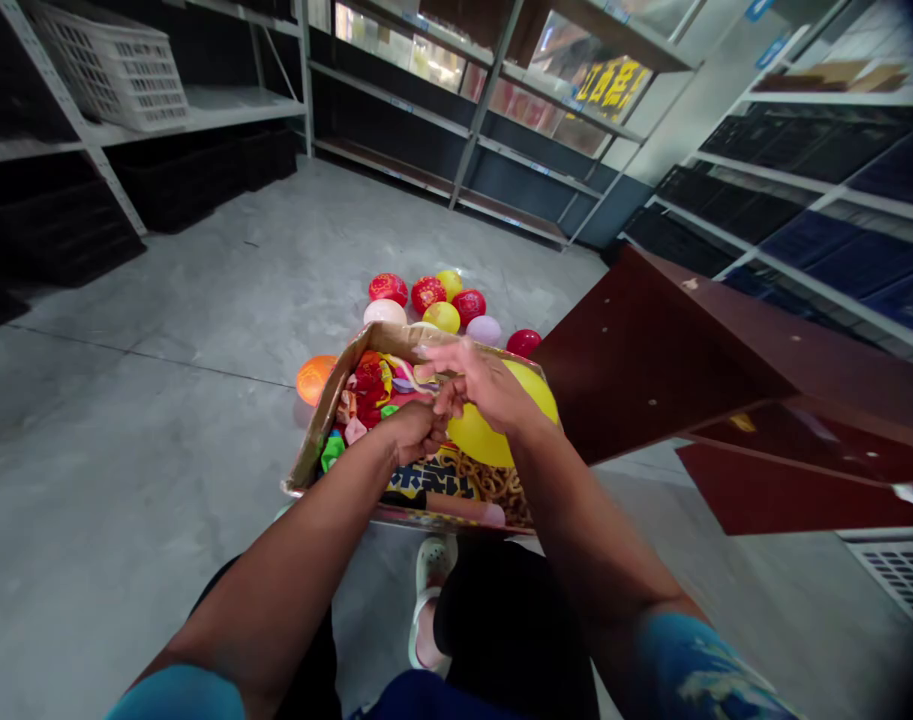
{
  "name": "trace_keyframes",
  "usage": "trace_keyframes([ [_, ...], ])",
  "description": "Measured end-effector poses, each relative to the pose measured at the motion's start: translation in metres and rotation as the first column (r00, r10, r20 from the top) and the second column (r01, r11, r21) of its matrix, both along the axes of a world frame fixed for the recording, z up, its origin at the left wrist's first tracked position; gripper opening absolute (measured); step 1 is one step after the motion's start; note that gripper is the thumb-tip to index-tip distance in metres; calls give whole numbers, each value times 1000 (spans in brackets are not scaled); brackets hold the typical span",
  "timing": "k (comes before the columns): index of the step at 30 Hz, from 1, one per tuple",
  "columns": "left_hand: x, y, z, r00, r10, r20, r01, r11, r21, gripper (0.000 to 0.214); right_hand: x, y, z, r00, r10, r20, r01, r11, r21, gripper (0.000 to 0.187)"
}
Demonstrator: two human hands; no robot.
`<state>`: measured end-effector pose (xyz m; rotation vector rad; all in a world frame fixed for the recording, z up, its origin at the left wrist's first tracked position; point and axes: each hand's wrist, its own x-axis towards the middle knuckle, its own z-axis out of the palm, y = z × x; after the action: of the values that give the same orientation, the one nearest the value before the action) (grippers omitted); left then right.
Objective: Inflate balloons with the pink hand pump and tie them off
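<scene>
A blown-up yellow balloon (493, 435) sits over the right side of an open cardboard box (313, 450). My left hand (415, 430) is closed at the balloon's left side, its fingers pinched where the neck seems to be. My right hand (490, 385) meets it there, thumb and a finger pinched together while other fingers stretch out to the left. The neck itself is hidden by the fingers. Inside the box lie limp coloured balloons (370, 385), a yellow package with dark print (445, 472), brown curled strands (501, 482) and a pinkish tube with a black end (460, 507).
Several blown-up balloons (428, 295) lie on the floor beyond the box, and an orange one (316, 379) rests at its left. A dark red panelled piece of furniture (651, 350) stands close on the right. Shelving (471, 130) lines the walls; a white basket (118, 65) is at upper left.
</scene>
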<state>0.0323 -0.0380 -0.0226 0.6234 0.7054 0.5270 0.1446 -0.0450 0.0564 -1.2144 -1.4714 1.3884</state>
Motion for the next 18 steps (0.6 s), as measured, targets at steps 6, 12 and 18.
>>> trace_keyframes([
  [6,-7,6,3,996,81,-27,-83,992,-96,21,34,-58,-37,974,221,45,-201,941,-274,39],
  [12,-8,1,10,993,112,39,-105,984,-141,22,24,-42,-102,978,-201,62,210,926,-313,34],
  [18,-10,5,15,976,118,181,-61,954,-294,23,-3,-2,-132,958,-237,-161,209,962,-174,39],
])
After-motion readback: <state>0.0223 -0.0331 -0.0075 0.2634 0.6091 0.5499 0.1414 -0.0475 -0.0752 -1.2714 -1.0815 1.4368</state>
